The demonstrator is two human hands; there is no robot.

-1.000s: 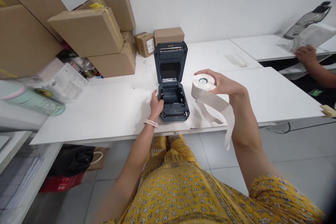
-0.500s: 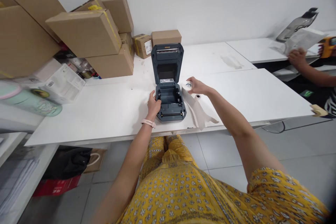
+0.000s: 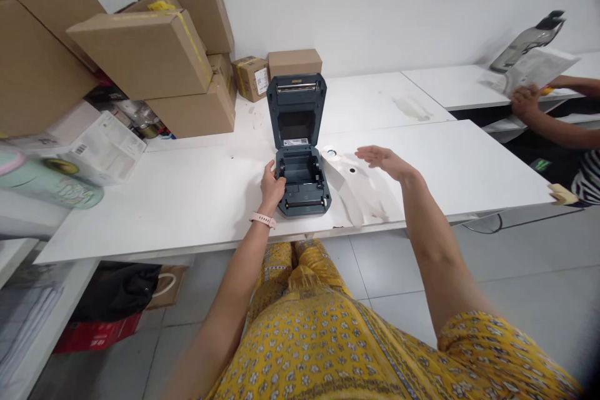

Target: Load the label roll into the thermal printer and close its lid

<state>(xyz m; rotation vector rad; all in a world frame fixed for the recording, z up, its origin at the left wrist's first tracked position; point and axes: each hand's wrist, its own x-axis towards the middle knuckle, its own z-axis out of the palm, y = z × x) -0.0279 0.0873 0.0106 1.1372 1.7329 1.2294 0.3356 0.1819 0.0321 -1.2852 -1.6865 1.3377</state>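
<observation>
A dark grey label printer (image 3: 300, 156) stands on the white table (image 3: 187, 200) with its lid swung up. My left hand (image 3: 272, 187) grips the printer's left side, fingers curled against the casing. A white label roll (image 3: 332, 154) lies on the table just right of the printer, its loose paper strip (image 3: 360, 190) trailing toward the table's front edge. My right hand (image 3: 382, 159) hovers above that strip with fingers stretched out, holding nothing.
Stacked cardboard boxes (image 3: 140, 56) fill the table's back left, with a white carton (image 3: 100, 150) and a green bottle (image 3: 47, 178) in front. Another person's hand (image 3: 527, 103) handles paper at the right-hand desk. Bags (image 3: 117, 290) sit under the table.
My right hand carried the label roll down, set it on the table beside the printer and let go; it now hovers open. The left hand stayed on the printer.
</observation>
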